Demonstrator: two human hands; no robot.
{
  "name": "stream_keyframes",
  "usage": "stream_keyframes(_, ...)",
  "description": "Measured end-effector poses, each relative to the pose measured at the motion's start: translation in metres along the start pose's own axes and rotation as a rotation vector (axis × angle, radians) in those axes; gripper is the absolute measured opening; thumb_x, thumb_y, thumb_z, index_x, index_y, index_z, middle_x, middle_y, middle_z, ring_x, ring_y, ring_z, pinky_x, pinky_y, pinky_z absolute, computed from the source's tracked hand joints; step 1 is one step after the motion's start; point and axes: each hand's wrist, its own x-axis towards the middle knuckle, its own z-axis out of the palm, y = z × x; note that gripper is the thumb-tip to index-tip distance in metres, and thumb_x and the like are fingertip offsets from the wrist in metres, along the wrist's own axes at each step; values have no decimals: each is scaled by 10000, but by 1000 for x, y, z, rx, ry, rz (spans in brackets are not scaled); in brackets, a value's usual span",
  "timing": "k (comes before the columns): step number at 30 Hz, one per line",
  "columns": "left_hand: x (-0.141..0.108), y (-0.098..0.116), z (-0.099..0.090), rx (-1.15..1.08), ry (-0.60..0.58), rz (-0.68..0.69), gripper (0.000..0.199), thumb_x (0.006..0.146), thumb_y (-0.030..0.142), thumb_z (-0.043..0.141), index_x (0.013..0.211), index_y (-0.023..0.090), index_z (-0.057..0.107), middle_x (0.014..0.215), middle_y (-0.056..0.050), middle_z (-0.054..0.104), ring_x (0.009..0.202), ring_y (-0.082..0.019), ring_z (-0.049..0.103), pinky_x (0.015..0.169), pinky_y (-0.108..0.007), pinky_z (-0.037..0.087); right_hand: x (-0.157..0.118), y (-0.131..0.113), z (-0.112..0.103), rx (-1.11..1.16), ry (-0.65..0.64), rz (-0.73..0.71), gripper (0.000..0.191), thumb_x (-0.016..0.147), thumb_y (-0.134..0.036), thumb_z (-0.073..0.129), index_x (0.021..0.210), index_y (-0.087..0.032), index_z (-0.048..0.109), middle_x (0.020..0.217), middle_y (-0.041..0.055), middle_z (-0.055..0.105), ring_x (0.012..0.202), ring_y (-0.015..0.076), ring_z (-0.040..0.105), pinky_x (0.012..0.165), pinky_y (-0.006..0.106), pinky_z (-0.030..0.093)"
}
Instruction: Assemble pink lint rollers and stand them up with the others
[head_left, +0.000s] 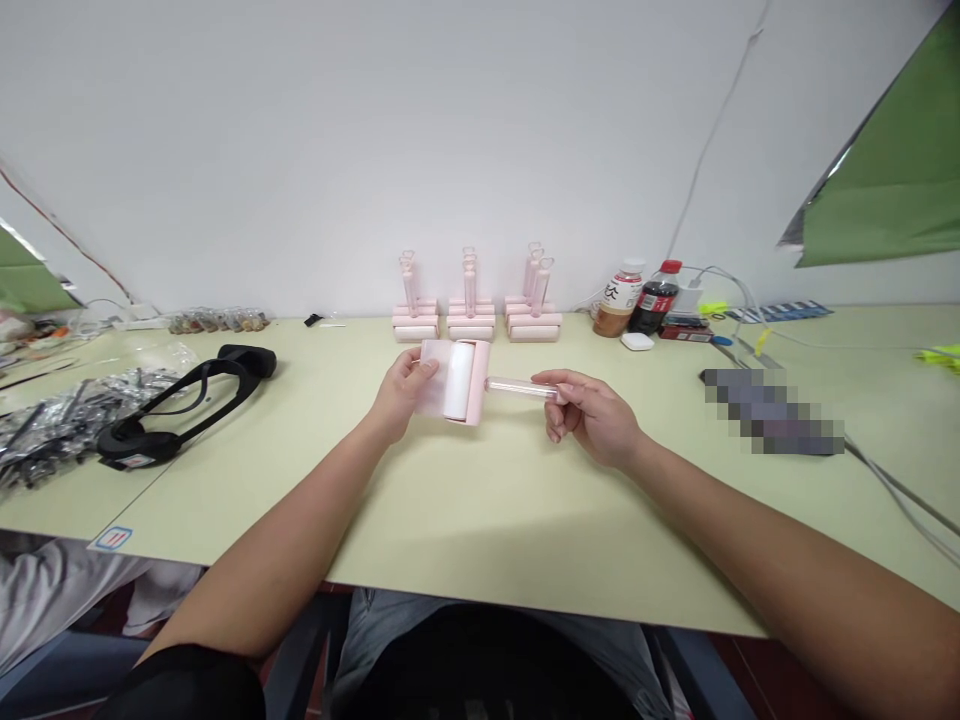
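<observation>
Above the middle of the table I hold a pink lint roller sideways between both hands. Its white paper roll faces me, and a translucent pinkish cover stands open on the left. My left hand pinches that cover between thumb and fingers. The clear handle points right, and my right hand grips its end with thumb and fingers. Behind, several similar lint rollers stand against the wall in three groups, handles upward.
At the back right stand a brown drink bottle and a cola bottle, near a small white case. A pixelated dark object lies right. On the left are a black headset and clear plastic bags.
</observation>
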Motion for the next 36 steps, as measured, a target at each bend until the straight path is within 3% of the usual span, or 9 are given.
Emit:
stream_keyframes(15,-6,-7,10,-42,-56,-13,589,720,554,689,1157,198,519,1095,-73,630,892,-208,620,693,-292,490,0,6,1,17,-26,22,333,804,-355,609,1068,-152,637,518,-26,558,460,150,504,470,305,466)
stream_keyframes(20,-10,-13,16,-102,-121,-58,636,715,582,701,1177,208,475,1059,-65,625,816,-191,619,637,-288,505,1,10,2,33,-54,45,357,808,-354,607,1095,-144,631,535,-22,568,474,154,518,488,323,487)
stream_keyframes(25,-13,-16,20,-94,-178,-70,625,750,600,665,1198,219,453,1051,-61,637,859,-203,621,680,-301,512,0,11,3,39,-82,54,349,828,-367,599,1104,-155,628,548,-21,574,485,154,531,506,327,494)
stream_keyframes(31,-10,-18,20,-32,-137,19,686,734,562,694,1241,200,407,1181,-109,595,1008,-246,608,775,-341,514,0,12,2,20,-105,70,389,849,-377,605,1169,-154,599,580,-18,599,481,148,541,510,326,506)
stream_keyframes(36,-11,-25,19,50,-121,150,717,726,486,737,1277,211,371,1274,-125,533,1114,-267,571,869,-373,503,-1,8,5,105,-109,139,396,890,-394,550,1193,-142,589,435,-77,467,356,105,351,434,318,492)
